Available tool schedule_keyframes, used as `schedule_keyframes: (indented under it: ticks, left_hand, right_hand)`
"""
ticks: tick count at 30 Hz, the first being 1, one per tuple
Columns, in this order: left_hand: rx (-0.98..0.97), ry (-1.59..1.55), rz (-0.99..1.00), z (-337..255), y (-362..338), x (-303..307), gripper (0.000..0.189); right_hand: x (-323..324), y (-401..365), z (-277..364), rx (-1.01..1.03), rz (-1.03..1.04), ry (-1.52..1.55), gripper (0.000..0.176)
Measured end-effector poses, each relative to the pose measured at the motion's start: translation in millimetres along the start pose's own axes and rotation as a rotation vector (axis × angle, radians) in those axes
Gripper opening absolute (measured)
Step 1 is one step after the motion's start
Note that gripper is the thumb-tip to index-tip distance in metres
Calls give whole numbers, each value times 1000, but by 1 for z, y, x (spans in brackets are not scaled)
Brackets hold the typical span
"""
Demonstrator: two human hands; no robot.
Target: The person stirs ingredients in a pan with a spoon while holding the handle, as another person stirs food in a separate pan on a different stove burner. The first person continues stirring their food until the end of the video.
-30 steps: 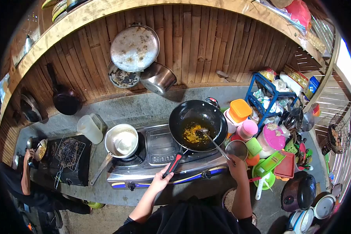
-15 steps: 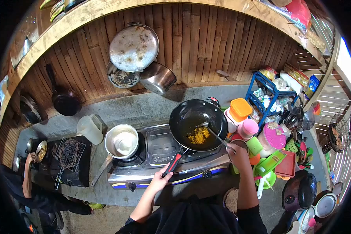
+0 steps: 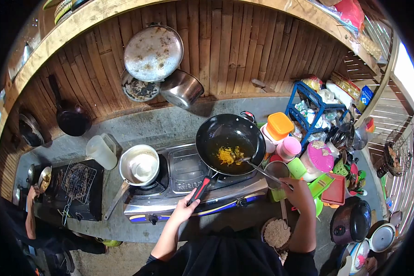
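My left hand (image 3: 184, 210) is closed around the red and black handle (image 3: 199, 189) of a black wok (image 3: 225, 126) on the right burner. Orange-yellow shredded or paste-like food (image 3: 226, 155) lies in oil at the wok's bottom. My right hand (image 3: 300, 189) grips the end of a long-handled metal spoon (image 3: 267, 174), whose head touches the oil at the food's right edge. The exact shape of the spoon's head is hard to make out. Below my right forearm, a round container of brown crumbly stuff (image 3: 277, 233) is partly covered.
A light metal saucepan (image 3: 124, 170) stands on the left burner of the stove (image 3: 188, 204). Plastic tubs, a pink-lidded container (image 3: 320, 158) and a blue rack (image 3: 315, 99) crowd the right. Another person's hand (image 3: 33, 192) holds a small pan (image 3: 44, 180) at far left.
My right hand has moved right and toward me, drawing the spoon to the food's right side. The food has shifted slightly left. My left hand keeps its hold on the wok handle.
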State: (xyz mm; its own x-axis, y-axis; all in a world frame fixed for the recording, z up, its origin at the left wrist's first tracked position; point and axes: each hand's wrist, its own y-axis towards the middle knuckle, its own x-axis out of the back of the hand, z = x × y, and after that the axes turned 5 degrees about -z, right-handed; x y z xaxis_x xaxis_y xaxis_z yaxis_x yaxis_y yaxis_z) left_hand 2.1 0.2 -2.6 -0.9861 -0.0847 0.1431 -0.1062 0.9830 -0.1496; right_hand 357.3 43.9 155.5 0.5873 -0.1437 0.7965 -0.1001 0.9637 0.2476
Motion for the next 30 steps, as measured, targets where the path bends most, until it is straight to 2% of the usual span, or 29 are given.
schedule_keyframes:
  ticks: [6,9,17,21,24,28,30]
  left_hand:
    - [8,-18,8,-2,0,0,51]
    - [-9,-22,9,3,2,0,50]
    - [19,-37,11,1,1,1,50]
    - [65,-57,4,-4,-1,0,50]
    - [24,-49,-6,2,1,0,49]
    - [1,-58,2,1,1,-1,49]
    - [19,-54,-4,-4,-1,-2,49]
  right_hand:
    - [19,-10,11,-44,-42,-74,21]
    - [16,-14,8,-137,-2,-141,21]
    - [-42,-21,-13,-54,-64,9,21]
    - [-85,-15,-20,-122,-59,122,23]
    - [-109,-6,-28,-56,-133,161,22]
    - [-126,12,-34,-95,-167,213,22]
    - [-126,24,-34,27,-241,228,24]
